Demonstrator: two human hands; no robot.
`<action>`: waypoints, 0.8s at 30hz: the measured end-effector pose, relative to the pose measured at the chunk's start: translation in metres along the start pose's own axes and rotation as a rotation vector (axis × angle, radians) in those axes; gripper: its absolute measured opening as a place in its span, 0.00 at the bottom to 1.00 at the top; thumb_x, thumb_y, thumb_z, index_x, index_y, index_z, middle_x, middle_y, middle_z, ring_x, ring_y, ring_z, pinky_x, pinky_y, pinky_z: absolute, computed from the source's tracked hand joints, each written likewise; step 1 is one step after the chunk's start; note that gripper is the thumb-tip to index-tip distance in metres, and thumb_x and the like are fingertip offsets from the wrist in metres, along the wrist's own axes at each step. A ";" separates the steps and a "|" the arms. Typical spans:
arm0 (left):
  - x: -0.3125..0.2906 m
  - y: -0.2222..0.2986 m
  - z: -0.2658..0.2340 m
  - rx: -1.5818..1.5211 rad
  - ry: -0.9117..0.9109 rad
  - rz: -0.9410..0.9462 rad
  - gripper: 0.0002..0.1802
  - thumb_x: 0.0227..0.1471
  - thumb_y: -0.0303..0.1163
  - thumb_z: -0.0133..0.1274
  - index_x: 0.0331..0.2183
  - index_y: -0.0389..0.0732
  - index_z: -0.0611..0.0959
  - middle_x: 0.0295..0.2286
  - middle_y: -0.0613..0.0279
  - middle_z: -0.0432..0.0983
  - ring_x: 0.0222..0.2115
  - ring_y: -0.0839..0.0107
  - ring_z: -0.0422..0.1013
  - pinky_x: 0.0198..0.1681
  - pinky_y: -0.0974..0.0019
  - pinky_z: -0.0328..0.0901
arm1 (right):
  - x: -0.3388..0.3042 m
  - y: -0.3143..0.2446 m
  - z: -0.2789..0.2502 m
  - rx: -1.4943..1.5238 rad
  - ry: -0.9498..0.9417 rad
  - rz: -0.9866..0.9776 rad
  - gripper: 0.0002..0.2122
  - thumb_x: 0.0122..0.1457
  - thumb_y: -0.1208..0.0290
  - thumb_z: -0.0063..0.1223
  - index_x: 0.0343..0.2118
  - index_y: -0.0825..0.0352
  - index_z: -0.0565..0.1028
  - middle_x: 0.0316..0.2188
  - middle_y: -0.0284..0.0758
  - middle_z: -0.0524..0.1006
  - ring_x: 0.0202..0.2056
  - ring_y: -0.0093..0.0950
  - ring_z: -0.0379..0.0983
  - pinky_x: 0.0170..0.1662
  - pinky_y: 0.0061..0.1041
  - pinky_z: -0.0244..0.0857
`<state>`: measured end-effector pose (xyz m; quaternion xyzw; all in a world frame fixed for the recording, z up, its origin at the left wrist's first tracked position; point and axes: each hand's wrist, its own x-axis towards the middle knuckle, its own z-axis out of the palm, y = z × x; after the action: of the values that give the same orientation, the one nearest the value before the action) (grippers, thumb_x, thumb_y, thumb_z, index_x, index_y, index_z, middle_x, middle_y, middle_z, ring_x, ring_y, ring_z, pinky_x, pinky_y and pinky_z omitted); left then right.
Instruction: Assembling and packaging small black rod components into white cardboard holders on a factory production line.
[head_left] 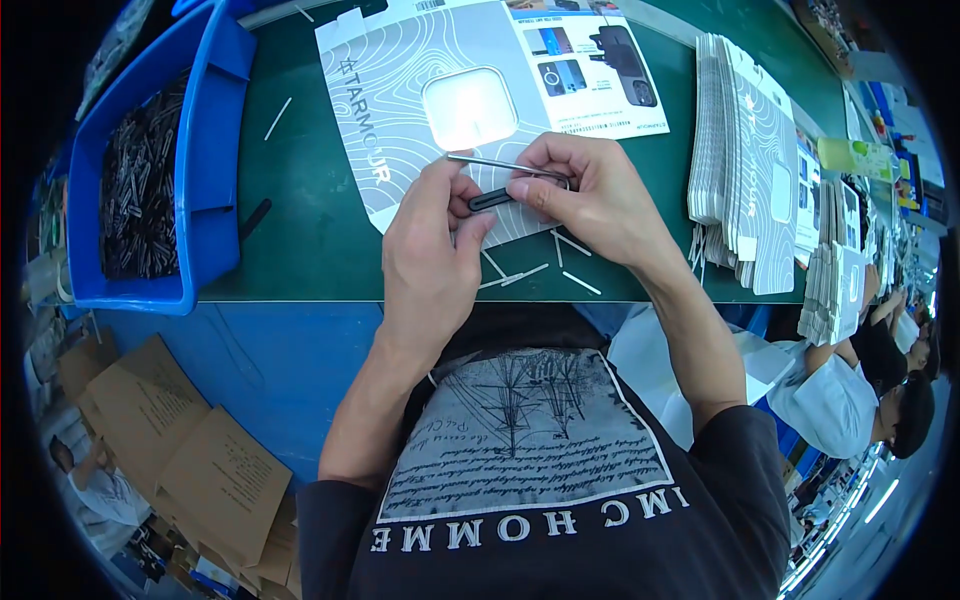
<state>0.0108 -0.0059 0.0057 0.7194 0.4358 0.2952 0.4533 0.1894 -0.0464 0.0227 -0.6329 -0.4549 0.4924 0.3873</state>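
Note:
Over the green table, my left hand pinches the left end of a small black oblong piece with a slot along it. My right hand is closed on a thin silver metal strip, which bends round at its right end. The strip's left end reaches my left fingertips. My right thumb lies at the black piece's right end; the fingers partly hide both parts. Beneath my hands lies a flat printed white-and-grey carton with a rounded square window.
On the left stands a blue bin full of small black pieces. One black piece lies beside it. Thin white strips are scattered near the table edge. Stacked flat cartons stand at right. Brown cardboard boxes are below left; other people sit at right.

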 end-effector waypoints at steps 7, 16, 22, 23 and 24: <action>0.012 0.011 -0.020 0.004 -0.103 -0.145 0.07 0.51 0.17 0.54 0.35 0.31 0.82 0.25 0.58 0.77 0.23 0.70 0.71 0.29 0.69 0.66 | -0.002 -0.001 -0.004 0.021 0.004 0.043 0.03 0.60 0.78 0.58 0.36 0.71 0.79 0.23 0.30 0.78 0.23 0.16 0.70 0.28 0.11 0.63; 0.018 0.011 -0.016 -0.127 -0.131 -0.302 0.03 0.52 0.18 0.53 0.30 0.31 0.82 0.19 0.60 0.77 0.18 0.69 0.69 0.26 0.67 0.65 | -0.005 0.005 -0.006 0.116 -0.026 0.046 0.02 0.61 0.79 0.55 0.36 0.70 0.77 0.22 0.30 0.77 0.24 0.16 0.70 0.29 0.11 0.63; 0.024 0.007 -0.016 -0.002 -0.165 -0.232 0.03 0.51 0.18 0.52 0.29 0.32 0.82 0.18 0.60 0.76 0.18 0.68 0.69 0.26 0.66 0.65 | -0.007 0.005 -0.005 0.037 -0.012 0.027 0.01 0.61 0.81 0.52 0.33 0.69 0.75 0.22 0.29 0.77 0.25 0.15 0.69 0.30 0.12 0.62; 0.026 0.008 -0.017 0.004 -0.192 -0.242 0.04 0.51 0.18 0.52 0.29 0.32 0.82 0.18 0.60 0.76 0.18 0.68 0.69 0.26 0.66 0.65 | -0.007 0.003 -0.005 0.029 -0.016 0.038 0.02 0.61 0.81 0.51 0.32 0.69 0.75 0.23 0.29 0.77 0.25 0.15 0.69 0.30 0.12 0.62; 0.026 0.008 -0.017 0.010 -0.218 -0.252 0.04 0.51 0.18 0.52 0.29 0.32 0.81 0.18 0.59 0.76 0.18 0.68 0.69 0.26 0.65 0.65 | -0.007 0.002 -0.005 0.020 -0.019 0.048 0.02 0.61 0.81 0.51 0.32 0.69 0.74 0.23 0.29 0.77 0.26 0.15 0.68 0.31 0.12 0.62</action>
<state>0.0111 0.0228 0.0208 0.6889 0.4724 0.1540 0.5278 0.1943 -0.0537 0.0233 -0.6349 -0.4382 0.5123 0.3773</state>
